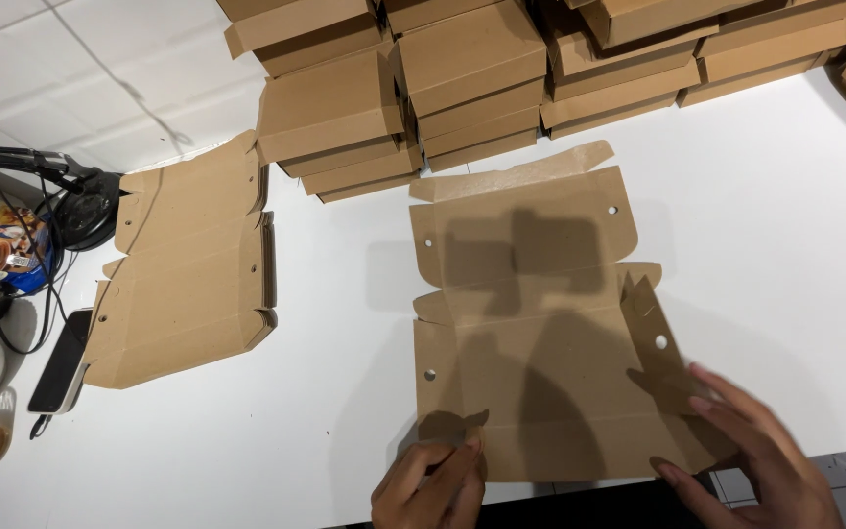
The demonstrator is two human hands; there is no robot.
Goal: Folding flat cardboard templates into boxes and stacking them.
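Note:
A flat brown cardboard box blank point(531, 323) with punched holes lies on the white table point(345, 411), its right side flap partly raised. My left hand point(433, 485) pinches the blank's near left corner at the table's front edge. Fingers spread, my right hand point(751, 456) presses the near right corner and the lifted side flap.
A pile of flat unfolded blanks point(188, 260) lies at the left. Stacks of folded cardboard boxes point(501, 69) line the far edge. A phone point(59, 362), cables, a dark stand point(85, 201) and containers sit at the far left.

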